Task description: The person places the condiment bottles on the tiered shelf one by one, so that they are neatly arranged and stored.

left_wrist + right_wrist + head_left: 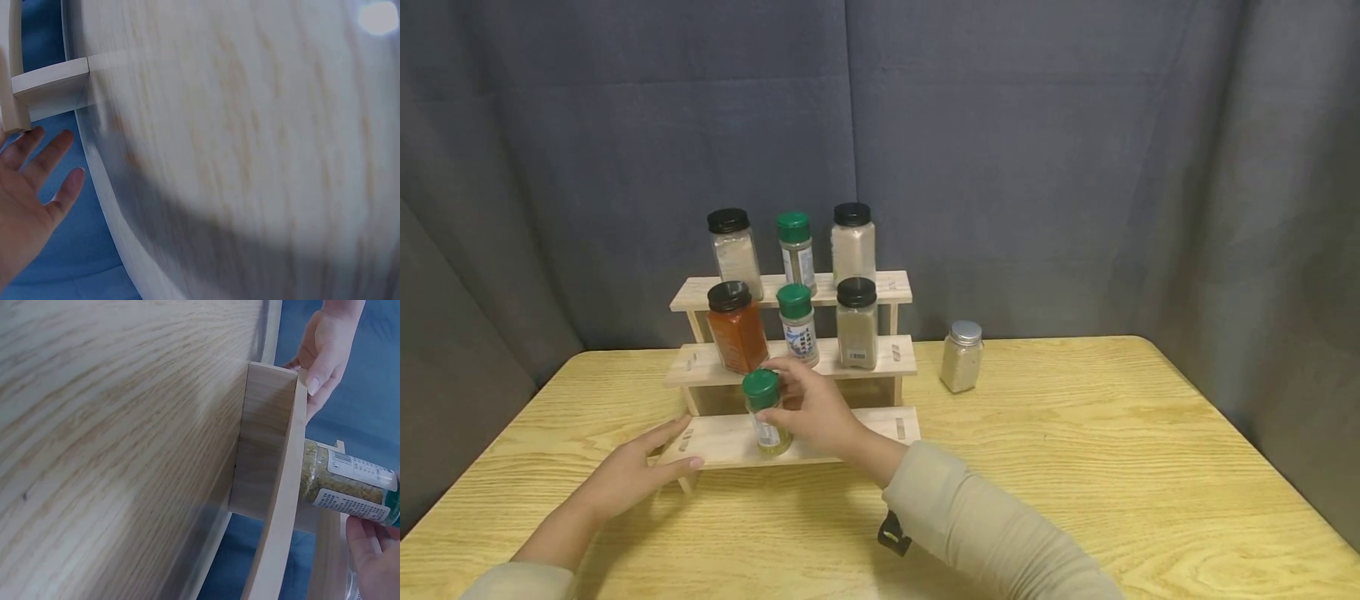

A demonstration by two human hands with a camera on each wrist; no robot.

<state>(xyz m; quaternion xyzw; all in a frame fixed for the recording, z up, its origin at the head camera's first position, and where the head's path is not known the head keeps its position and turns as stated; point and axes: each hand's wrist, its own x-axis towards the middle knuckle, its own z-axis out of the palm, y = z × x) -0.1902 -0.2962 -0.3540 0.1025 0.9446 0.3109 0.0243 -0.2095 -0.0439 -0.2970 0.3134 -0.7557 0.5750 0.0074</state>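
My right hand [823, 412] grips a green-capped spice jar [769, 435], thumb on one side and fingers on the other. The jar's base meets the bottom step of a three-tier wooden rack [842, 423]. Seen from the right wrist, the same spice jar [344, 481] carries white labels and has coarse yellowish-green contents. My left hand [625, 479] touches the left end of that bottom step with its fingers extended. In the left wrist view the left hand [28, 194] has its fingers spread beside the rack's edge.
On the middle step are an orange-red jar [739, 337], a green-capped shaker [800, 335] and a black-lidded jar [857, 333]. Three more jars line the top step, including a pale one [853, 250]. A silver-lidded jar [962, 362] stands right of the rack on the wooden table [1075, 467].
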